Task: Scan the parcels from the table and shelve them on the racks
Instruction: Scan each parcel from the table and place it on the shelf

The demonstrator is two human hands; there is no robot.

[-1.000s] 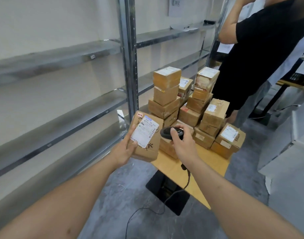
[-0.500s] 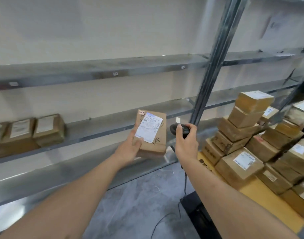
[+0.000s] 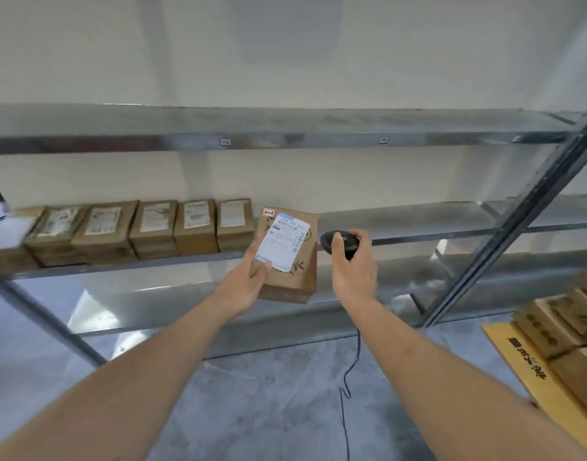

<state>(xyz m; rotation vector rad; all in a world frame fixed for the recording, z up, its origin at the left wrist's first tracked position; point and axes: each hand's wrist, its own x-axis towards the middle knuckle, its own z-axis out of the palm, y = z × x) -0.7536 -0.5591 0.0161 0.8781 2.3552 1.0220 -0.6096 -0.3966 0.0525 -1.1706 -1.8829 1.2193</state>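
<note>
The left hand (image 3: 249, 284) grips a labelled parcel (image 3: 290, 257) upright before the shelf (image 3: 418, 224) front edge, beside shelved boxes (image 3: 195, 227); the right hand (image 3: 350, 264) clasps the scanner (image 3: 340, 242) just right of it

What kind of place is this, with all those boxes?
Probably a parcel depot or small stockroom. Metal racks line the wall, labelled parcels stand in a row on one shelf, and the right hand holds a corded scanner.

Both forearms bare, extended forward. Left hand (image 3: 249, 281) grips parcel (image 3: 290, 261) from below, thumb on label. Right hand (image 3: 353, 272) curled round scanner (image 3: 340, 242), just right of parcel.
</note>
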